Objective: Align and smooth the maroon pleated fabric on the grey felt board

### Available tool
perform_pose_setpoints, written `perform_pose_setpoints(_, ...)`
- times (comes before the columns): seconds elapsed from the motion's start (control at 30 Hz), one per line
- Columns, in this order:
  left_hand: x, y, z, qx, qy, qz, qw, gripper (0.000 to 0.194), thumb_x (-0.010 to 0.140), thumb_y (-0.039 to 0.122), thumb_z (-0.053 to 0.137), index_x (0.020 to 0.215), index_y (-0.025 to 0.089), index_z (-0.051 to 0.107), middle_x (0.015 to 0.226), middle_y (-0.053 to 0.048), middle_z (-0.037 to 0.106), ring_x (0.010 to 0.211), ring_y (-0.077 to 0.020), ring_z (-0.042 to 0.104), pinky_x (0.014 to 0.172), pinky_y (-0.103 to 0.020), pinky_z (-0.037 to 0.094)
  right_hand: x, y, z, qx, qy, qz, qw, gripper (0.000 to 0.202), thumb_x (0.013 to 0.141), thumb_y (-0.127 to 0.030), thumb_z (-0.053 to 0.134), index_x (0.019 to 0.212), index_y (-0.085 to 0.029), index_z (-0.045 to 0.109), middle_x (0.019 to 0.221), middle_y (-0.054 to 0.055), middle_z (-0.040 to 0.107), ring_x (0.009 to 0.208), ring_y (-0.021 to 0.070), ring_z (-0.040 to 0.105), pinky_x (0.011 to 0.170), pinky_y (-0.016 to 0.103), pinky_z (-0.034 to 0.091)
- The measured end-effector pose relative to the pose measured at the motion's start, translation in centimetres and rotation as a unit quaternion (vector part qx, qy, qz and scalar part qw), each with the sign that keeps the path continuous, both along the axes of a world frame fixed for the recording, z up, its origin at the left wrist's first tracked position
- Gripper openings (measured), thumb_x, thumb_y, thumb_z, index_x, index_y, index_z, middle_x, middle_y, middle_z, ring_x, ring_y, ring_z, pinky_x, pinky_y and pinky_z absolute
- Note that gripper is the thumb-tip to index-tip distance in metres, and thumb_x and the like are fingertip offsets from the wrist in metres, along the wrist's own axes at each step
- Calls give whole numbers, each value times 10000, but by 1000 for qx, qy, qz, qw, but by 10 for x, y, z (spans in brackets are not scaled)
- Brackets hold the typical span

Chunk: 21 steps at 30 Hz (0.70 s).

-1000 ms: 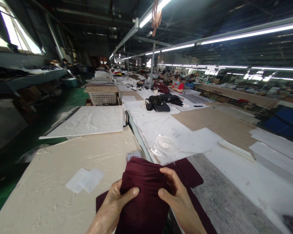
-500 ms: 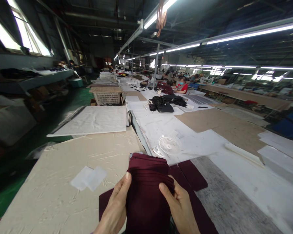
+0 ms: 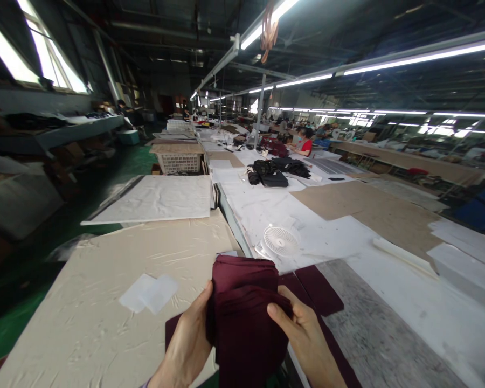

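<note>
A thick bundle of maroon fabric (image 3: 246, 307) is held upright between both hands at the bottom centre. My left hand (image 3: 189, 334) grips its left edge, thumb up along the side and fingers hidden behind. My right hand (image 3: 303, 328) pinches the bundle's right edge, where several layers bunch into folds. More flat maroon pieces (image 3: 319, 290) lie on the table to the right, and a maroon corner shows behind my left wrist. Two small white squares (image 3: 149, 292) rest on the beige sheet (image 3: 89, 302) at the left.
Beyond the bundle stands a small white fan (image 3: 282, 241) on the white-covered table (image 3: 335, 237). Dark fabric items (image 3: 272, 172) are piled farther back. A crate (image 3: 179, 161) stands back left. A person in red (image 3: 305, 144) is at the table's far right side.
The upper folds of the bundle have loosened and shifted, and its lower part has swung slightly right. My left hand has moved a little left and my right hand slightly right. The person in red has turned.
</note>
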<state>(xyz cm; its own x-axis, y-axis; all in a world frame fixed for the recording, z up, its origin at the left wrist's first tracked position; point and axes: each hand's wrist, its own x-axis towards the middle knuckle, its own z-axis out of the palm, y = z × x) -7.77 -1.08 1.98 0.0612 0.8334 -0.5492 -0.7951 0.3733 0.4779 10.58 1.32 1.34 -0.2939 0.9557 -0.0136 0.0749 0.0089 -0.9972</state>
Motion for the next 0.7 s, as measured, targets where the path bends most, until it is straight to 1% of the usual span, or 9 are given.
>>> perform_pose_setpoints(0.07, 0, -1, 2, 4, 15, -1, 1000, 369, 794, 464, 588, 1019, 187, 677, 924, -51, 749, 823, -240, 685, 501, -268, 455, 1, 1, 3, 10, -17, 5, 1000, 235, 874, -377, 550, 979, -185, 638, 902, 41, 619, 869, 208, 568, 816, 311, 463)
perform_pose_setpoints(0.13, 0, -2, 4, 16, 32, -11, 999, 387, 784, 484, 590, 1004, 179, 683, 911, -59, 750, 744, -232, 684, 476, -265, 439, 1, 2, 6, 27, -43, -2, 999, 212, 872, -371, 554, 918, -184, 644, 869, 31, 606, 837, 195, 561, 776, 290, 461)
perform_pose_setpoints(0.2, 1, -3, 4, 28, 46, -17, 998, 385, 777, 481, 600, 993, 175, 688, 904, -65, 750, 703, -223, 678, 464, -257, 427, 0, 2, 8, 44, -57, -7, 997, 202, 871, -366, 559, 853, -183, 644, 868, 28, 593, 824, 186, 556, 748, 273, 458)
perform_pose_setpoints(0.27, 2, -4, 3, 33, 55, -17, 998, 369, 777, 468, 607, 986, 175, 691, 902, -64, 750, 708, -219, 676, 464, -250, 424, -2, 3, 10, 57, -53, -4, 997, 188, 875, -351, 557, 869, -190, 654, 902, 32, 594, 854, 187, 560, 769, 273, 460)
perform_pose_setpoints(0.37, 2, -4, 1, 39, 58, -16, 997, 384, 784, 463, 603, 1044, 190, 678, 964, -62, 742, 823, -234, 676, 481, -247, 434, -3, 4, 10, 77, -45, -2, 996, 192, 882, -319, 556, 1012, -227, 664, 984, 35, 611, 930, 194, 566, 862, 293, 449)
perform_pose_setpoints(0.43, 2, -4, -1, 46, 58, -23, 997, 443, 777, 505, 596, 1095, 204, 662, 1044, -68, 723, 937, -258, 657, 504, -255, 453, -3, 4, 10, 83, -46, -6, 995, 235, 885, -302, 555, 1094, -247, 647, 1050, 41, 616, 983, 201, 563, 910, 309, 437)
perform_pose_setpoints(0.57, 2, -7, -4, 84, 63, -24, 994, 571, 695, 640, 606, 1070, 216, 682, 1138, -85, 686, 1082, -306, 597, 748, -342, 522, -3, 4, 8, 83, -49, -15, 995, 272, 884, -278, 554, 1144, -248, 628, 1131, 55, 614, 1026, 212, 560, 940, 328, 432)
perform_pose_setpoints(0.63, 3, -9, -6, 117, 95, -14, 989, 538, 604, 557, 740, 1028, 230, 695, 1109, -80, 699, 1057, -315, 610, 828, -371, 509, -3, 4, 8, 83, -52, -16, 995, 268, 881, -275, 551, 1136, -244, 630, 1112, 54, 623, 1006, 212, 569, 924, 326, 443)
perform_pose_setpoints(0.7, 6, -10, -9, 134, 139, -12, 981, 511, 527, 382, 840, 994, 231, 700, 1033, -71, 725, 967, -302, 651, 825, -367, 514, -3, 4, 8, 79, -57, -22, 995, 252, 879, -284, 546, 1110, -232, 635, 1075, 55, 633, 986, 216, 577, 905, 328, 456)
